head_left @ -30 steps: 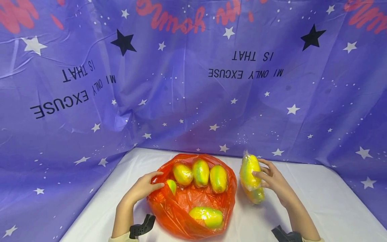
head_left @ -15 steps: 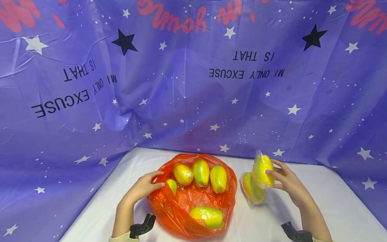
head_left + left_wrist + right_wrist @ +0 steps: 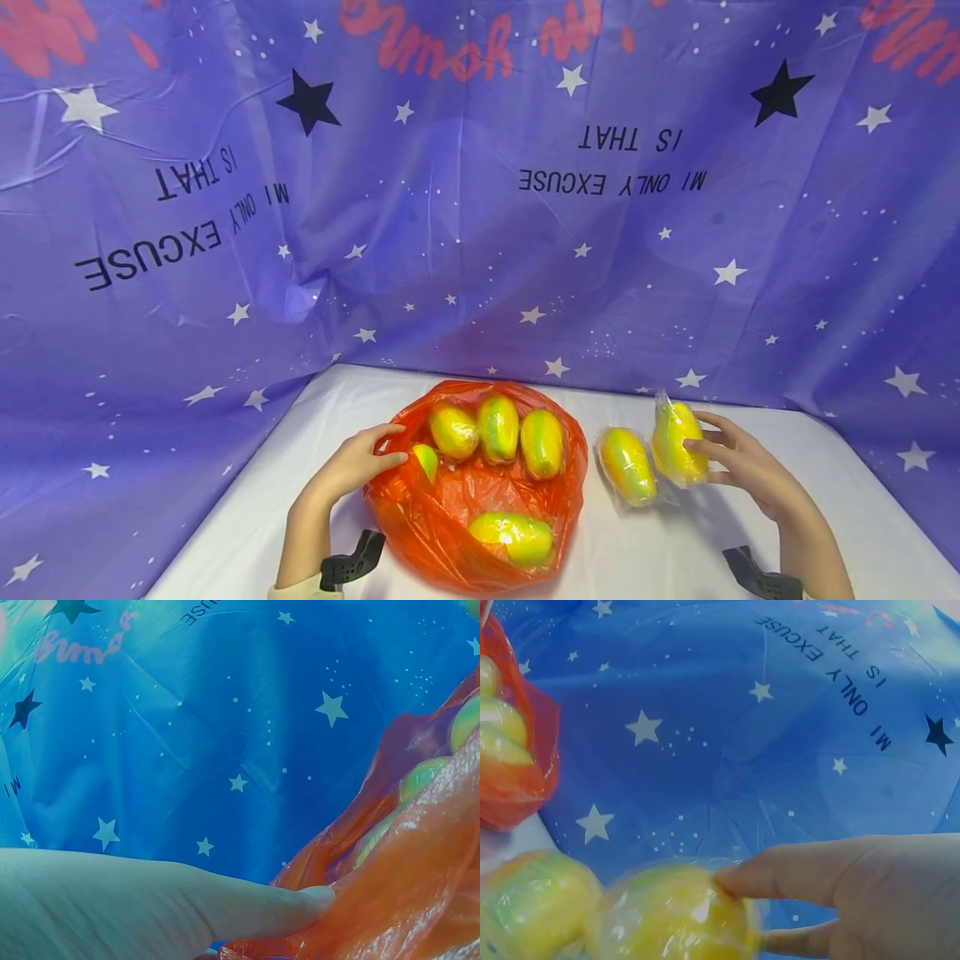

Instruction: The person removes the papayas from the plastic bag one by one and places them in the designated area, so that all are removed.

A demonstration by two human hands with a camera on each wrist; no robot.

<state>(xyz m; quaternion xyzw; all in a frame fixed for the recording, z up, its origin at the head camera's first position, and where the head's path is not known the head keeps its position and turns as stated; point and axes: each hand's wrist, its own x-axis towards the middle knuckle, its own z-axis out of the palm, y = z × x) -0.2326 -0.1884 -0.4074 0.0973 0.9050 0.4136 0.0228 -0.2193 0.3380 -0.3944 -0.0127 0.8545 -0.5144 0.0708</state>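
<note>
My right hand [image 3: 742,458] grips a plastic-wrapped yellow-green mango [image 3: 677,446] between thumb and fingers. Just left of it, another wrapped mango [image 3: 628,467] lies on the white table; the two are side by side in the right wrist view too. A red plastic bag [image 3: 442,575] sits open at the table's middle with several mangoes inside. Three of these, among them the middle one [image 3: 498,429], line the far side, one mango [image 3: 517,537] lies at the near side, and another [image 3: 426,461] is partly hidden by the bag's left fold. My left hand [image 3: 360,462] pinches the bag's left rim.
White cloth covers the table [image 3: 810,500]. Behind and beside it hangs a purple sheet [image 3: 480,250] printed with stars and lettering. Dark wrist mounts [image 3: 354,560] show on both forearms.
My right hand has carried its mango to the right and lowered it beside the other loose mango, which is now uncovered. My left hand and the bag have stayed put.
</note>
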